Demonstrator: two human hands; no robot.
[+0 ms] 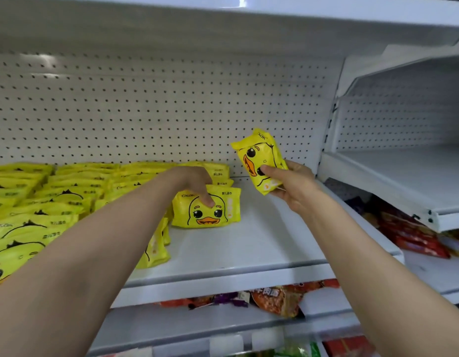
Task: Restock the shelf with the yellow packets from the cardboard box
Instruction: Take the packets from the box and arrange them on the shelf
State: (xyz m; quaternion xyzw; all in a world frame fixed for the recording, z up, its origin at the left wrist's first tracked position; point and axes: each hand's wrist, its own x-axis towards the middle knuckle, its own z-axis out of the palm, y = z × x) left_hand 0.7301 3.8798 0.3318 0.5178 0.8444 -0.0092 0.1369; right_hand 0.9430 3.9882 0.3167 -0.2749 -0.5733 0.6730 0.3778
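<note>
Rows of yellow duck-face packets (68, 191) lie on the left and middle of the white shelf (249, 243). One packet (210, 211) leans face-out at the right end of the rows, and my left hand (197, 185) rests on its top edge, fingers curled down over it. My right hand (292, 185) holds another yellow packet (259, 161) upright in the air above the bare right part of the shelf, thumb across its front. The cardboard box is out of view.
A white pegboard back wall (171, 104) stands behind the shelf. To the right, a neighbouring shelf unit (403, 173) sits higher. Red and orange snack bags (413, 235) lie on lower shelves to the right and further bags (274, 297) lie below the front edge.
</note>
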